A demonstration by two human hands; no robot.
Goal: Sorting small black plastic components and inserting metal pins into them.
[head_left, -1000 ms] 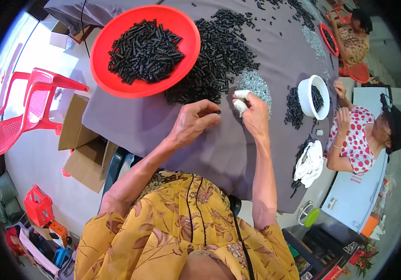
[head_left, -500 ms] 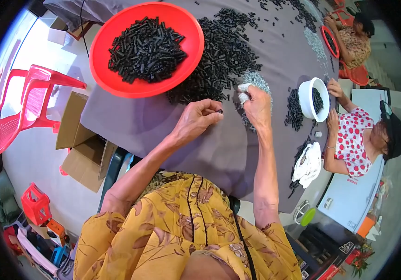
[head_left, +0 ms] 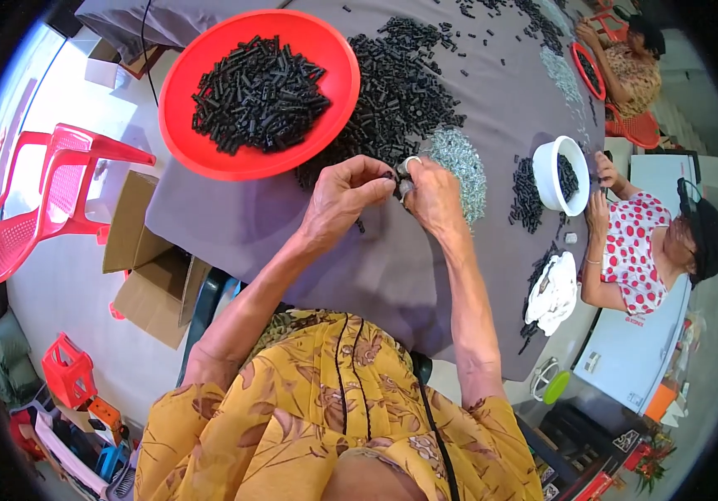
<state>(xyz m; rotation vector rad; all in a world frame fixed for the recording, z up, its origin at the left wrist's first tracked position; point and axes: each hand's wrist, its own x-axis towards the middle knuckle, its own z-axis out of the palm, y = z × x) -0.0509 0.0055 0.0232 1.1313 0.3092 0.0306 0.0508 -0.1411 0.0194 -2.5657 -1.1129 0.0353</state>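
My left hand is closed in a pinch on a small black plastic piece. Close against it, my right hand has its fingers curled together at the same piece, with pale wraps on some fingers. Whatever the right fingers grip is hidden. Beside the right hand lies a heap of small clear, shiny bits. A big heap of short black tube-like pieces spreads beyond both hands. One loose black piece shows just below the left hand.
A wide red basin holds more black pieces at the far left of the grey-covered table. To the right are a white bowl, a white cloth and a co-worker's hands. An open cardboard box stands off the left edge.
My right hand has moved left from the clear bits to meet my left hand, uncovering more of that heap. The left hand stays nearly in place, still pinching the black piece.
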